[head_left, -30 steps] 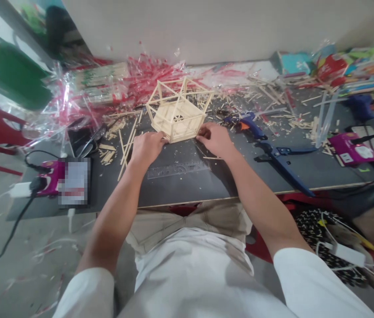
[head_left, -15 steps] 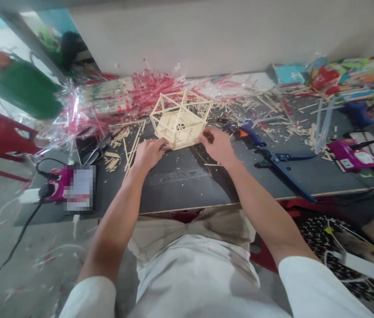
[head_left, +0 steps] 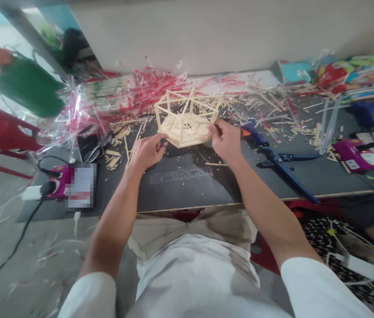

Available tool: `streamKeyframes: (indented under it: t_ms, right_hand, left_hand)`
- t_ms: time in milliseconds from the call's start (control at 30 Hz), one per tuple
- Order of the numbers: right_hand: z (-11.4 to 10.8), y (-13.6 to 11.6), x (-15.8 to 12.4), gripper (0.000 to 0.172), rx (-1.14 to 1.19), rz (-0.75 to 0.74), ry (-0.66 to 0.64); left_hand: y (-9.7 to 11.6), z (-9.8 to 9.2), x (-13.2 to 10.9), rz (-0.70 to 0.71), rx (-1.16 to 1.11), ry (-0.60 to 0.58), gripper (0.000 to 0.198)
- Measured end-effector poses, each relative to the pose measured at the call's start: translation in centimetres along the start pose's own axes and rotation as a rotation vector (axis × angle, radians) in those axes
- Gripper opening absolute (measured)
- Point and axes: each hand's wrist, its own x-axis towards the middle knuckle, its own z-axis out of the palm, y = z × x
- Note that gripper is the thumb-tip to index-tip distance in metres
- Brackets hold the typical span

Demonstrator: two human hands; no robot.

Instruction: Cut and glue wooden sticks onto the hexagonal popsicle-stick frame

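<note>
A model frame of pale wooden sticks (head_left: 187, 129) with a flat, many-sided base and thin upright posts is between my hands over the dark table. At its right corner, my right hand (head_left: 227, 140) pinches the base and the foot of a post. My left hand (head_left: 147, 152) is closed at the near left edge of the base, thumb and index finger against it. Whether the base rests fully on the table, I cannot tell. Just below the model lies a clear plastic ruler (head_left: 180, 175).
Blue-handled cutters (head_left: 282, 170) and a blue glue gun (head_left: 255, 132) lie at right. Stick offcuts (head_left: 114, 159) and red-and-clear wrappers (head_left: 153, 88) litter the table (head_left: 180, 198). A phone (head_left: 81, 185) and purple power box (head_left: 59, 181) sit at left, another purple box (head_left: 355, 155) far right.
The stick model has shifted a little to the right and turned slightly. My right hand has moved up and right with its corner; my left hand's fingers have curled more at the left edge.
</note>
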Motion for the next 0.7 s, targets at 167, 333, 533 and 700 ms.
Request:
streamKeyframes:
  t_ms: [167,333,533,700]
  right_hand:
    - [0.0,0.4,0.0,0.042,0.151,0.094,-0.03]
    - [0.1,-0.2,-0.4,0.042,0.125,0.072,0.096]
    - [-0.7,-1.1,-1.4,0.024,0.022,-0.363,0.407]
    - [-0.7,-2.6,-1.7,0.015,0.155,-0.597,0.175]
  left_hand:
    - [1.5,0.5,-0.1,0.111,0.044,0.112,0.029]
    - [2.3,0.9,-0.3,0.221,0.11,0.244,0.035]
    - [2.8,1.5,-0.1,0.516,0.107,0.699,0.011]
    - [3.0,1.5,-0.1,0.54,0.125,0.69,0.015]
